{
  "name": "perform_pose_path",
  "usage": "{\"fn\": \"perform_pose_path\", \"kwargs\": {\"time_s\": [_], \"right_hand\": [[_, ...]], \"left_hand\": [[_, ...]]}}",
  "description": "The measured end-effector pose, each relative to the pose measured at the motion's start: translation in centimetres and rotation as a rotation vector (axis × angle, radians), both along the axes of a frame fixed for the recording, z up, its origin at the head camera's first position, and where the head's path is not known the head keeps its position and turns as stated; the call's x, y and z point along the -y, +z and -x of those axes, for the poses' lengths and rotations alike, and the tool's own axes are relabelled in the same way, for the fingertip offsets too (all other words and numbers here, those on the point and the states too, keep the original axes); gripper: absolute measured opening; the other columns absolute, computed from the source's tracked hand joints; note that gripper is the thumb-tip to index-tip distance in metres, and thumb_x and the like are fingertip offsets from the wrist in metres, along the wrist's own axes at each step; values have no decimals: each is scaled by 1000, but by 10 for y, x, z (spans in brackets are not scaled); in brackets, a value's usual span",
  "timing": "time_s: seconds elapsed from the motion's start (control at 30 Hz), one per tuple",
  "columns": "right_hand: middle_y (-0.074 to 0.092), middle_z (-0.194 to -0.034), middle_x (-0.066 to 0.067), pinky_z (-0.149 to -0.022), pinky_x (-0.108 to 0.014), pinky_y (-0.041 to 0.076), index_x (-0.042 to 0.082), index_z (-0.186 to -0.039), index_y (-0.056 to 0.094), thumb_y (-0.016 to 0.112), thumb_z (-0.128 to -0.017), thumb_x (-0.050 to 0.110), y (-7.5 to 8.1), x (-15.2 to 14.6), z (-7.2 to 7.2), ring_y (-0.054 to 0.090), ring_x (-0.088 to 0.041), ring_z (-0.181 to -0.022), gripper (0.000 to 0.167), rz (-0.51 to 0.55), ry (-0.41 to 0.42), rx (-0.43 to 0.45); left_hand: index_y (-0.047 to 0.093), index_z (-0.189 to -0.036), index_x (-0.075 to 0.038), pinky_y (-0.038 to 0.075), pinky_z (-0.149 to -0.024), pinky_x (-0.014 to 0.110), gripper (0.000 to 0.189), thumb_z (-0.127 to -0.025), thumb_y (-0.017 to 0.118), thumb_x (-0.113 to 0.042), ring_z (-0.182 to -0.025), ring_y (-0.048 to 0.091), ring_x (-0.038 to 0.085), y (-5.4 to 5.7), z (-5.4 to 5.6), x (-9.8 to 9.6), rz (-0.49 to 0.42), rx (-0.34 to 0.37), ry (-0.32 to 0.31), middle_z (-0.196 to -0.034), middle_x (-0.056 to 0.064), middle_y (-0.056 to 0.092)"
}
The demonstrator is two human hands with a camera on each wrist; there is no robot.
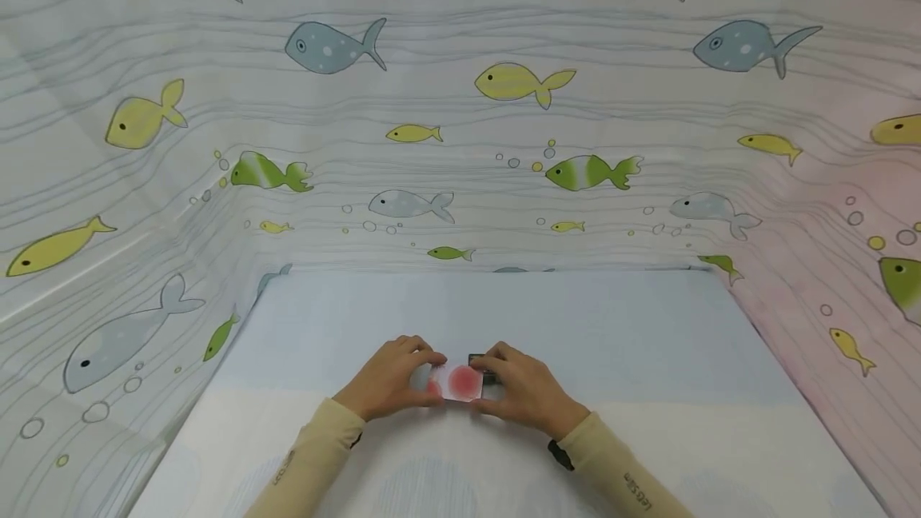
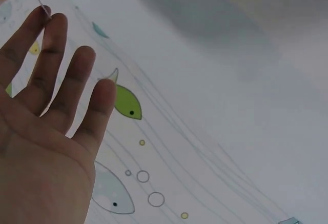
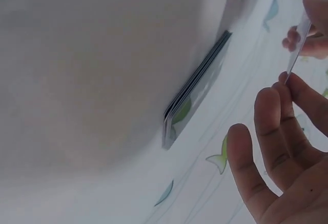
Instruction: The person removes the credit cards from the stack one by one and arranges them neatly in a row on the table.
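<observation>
A thin white card printed with soft pink-red circles is held up between the two hands, flat face toward the head view. My left hand pinches its left end with thumb and index finger. At the other end, my right hand pinches it the same way. The card shows almost edge-on in the right wrist view, and the other fingers of that hand stay spread. Lying on the table, a small stack of dark-edged cards with a shiny side sits just beyond the right hand, partly hidden by it in the head view.
The hands work over a table covered in pale blue and white cloth. Fish-patterned fabric walls rise at the back and on both sides. A dark band sits at the right wrist, under the beige sleeve.
</observation>
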State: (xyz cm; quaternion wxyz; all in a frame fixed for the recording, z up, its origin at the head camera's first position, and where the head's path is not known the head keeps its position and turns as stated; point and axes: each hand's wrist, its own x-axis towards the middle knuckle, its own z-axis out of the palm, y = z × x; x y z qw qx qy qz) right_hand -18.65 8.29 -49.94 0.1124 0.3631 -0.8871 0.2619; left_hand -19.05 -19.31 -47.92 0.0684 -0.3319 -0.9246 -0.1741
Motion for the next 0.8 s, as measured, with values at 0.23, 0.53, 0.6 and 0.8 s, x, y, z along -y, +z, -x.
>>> {"fn": "perform_pose_path", "kwargs": {"time_s": [0.23, 0.53, 0.6, 0.8], "right_hand": [[61, -112, 4, -75, -25, 54, 20, -121, 72, 82, -82, 49, 4, 19, -4, 61, -10, -92, 51, 19, 17, 89], [60, -112, 5, -77, -22, 53, 20, -124, 71, 79, -84, 51, 8, 54, -7, 61, -7, -90, 51, -25, -12, 140], [60, -113, 6, -76, -22, 53, 21, -125, 70, 79, -84, 51, 7, 62, -7, 62, -7, -90, 52, -19, -15, 143], [60, -113, 6, -78, -23, 53, 21, -124, 70, 81, -83, 48, -1, 84, -6, 63, -8, -92, 51, -6, 1, 158]], "left_hand": [[72, -123, -19, 50, -90, 41, 56, -79, 83, -53, -105, 59, 17, 5, -12, 23, -98, 152, 32, -112, -10, 62], [71, -123, -18, 49, -89, 44, 50, -81, 85, -40, -104, 57, 16, 12, -21, 51, -44, 121, 78, -112, -7, 62], [71, -124, -17, 50, -89, 44, 51, -80, 86, -40, -104, 58, 17, 13, -21, 57, -29, 101, 83, -112, -6, 62], [72, -120, -17, 50, -88, 46, 50, -77, 88, -37, -102, 59, 19, 13, -28, 73, 2, 37, 105, -110, -6, 63]]}}
